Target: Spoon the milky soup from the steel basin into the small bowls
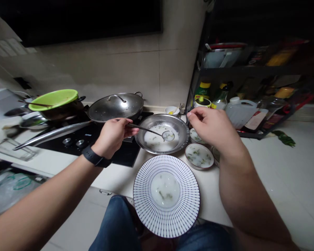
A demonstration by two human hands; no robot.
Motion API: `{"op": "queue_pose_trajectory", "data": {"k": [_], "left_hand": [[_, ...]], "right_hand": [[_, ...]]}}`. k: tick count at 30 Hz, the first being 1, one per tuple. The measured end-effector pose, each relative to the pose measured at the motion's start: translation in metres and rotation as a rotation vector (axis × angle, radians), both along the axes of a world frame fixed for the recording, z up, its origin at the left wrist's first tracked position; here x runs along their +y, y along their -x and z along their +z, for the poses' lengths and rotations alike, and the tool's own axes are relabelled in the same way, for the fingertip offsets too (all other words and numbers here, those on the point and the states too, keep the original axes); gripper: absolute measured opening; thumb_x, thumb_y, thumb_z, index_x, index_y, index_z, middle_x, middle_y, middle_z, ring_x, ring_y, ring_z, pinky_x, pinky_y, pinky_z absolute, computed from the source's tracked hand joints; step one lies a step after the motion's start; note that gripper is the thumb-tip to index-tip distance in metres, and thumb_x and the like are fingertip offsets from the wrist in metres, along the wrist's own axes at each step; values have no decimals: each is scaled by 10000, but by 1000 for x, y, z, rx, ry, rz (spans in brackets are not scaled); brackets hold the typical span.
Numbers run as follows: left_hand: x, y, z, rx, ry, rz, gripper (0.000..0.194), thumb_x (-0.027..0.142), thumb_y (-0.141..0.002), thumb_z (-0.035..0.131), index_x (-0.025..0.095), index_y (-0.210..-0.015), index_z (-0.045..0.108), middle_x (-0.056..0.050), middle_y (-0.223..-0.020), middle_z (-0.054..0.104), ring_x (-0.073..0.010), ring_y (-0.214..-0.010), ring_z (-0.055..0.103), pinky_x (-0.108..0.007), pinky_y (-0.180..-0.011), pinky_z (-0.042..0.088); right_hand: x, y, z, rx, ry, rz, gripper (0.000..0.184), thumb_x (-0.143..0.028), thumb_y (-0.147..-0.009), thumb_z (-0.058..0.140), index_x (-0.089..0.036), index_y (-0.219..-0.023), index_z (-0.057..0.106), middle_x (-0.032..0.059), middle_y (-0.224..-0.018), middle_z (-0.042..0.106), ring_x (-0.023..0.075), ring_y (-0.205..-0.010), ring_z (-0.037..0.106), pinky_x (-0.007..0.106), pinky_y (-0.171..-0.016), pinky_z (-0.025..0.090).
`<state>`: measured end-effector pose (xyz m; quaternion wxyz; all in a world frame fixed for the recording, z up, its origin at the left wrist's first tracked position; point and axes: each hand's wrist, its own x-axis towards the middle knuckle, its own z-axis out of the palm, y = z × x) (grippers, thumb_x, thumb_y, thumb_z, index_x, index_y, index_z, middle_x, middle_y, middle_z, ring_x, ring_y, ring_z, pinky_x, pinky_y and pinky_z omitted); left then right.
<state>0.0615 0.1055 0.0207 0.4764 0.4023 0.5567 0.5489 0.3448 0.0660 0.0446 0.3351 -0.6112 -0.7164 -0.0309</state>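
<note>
My left hand [113, 135], with a dark watch on the wrist, is closed round the handle of a metal ladle [168, 136]. The ladle's round bowl holds some liquid and hangs over a steel basin [183, 138] of cloudy white soup with green bits. Beyond the basin's right rim, my right hand [216, 129] is closed, thumb and fingertips together; what they pinch, if anything, I cannot make out. Below the right hand stand small bowls of the same soup, one bowl [199, 156] in plain sight, others partly hidden. A wide striped dish [143, 195] with soup in its centre sits in front.
A lidded wok [115, 106] stands on the black hob [87, 137], its long handle pointing left. A green basin [56, 99] rests on a dark pot farther left. A small white bowl [172, 111] is behind the steel basin. Bottles and a plastic jug [240, 113] fill the right rack.
</note>
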Motion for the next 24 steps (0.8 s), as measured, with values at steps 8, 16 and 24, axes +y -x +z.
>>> {"op": "queue_pose_trajectory", "data": {"k": [8,16,24], "left_hand": [[-41,35,21,24,-58,7,119,159,-880,588,110,-905,693,-108,-672,741,-222,-645,778,-346,-709,675],[-90,47,-9,-5,82,72,135,240,-850,658,126,-906,704,-88,-677,749,-248,-618,780,-370,-688,681],[-128,55,-60,21,-9,-111,366,456,-856,792,149,-1045,726,-113,-778,803,-295,-810,811,-418,-832,661]], "right_hand": [[-2,1,1,15,2,-13,262,-355,-978,549,-240,-906,773,59,-767,773,238,-721,681,329,-641,405],[-2,3,0,-4,9,-25,264,-362,-973,549,-232,-908,770,69,-786,777,244,-725,676,341,-647,395],[-4,3,1,-5,13,-12,270,-361,-979,543,-238,-910,774,69,-792,777,245,-738,683,340,-649,396]]}}
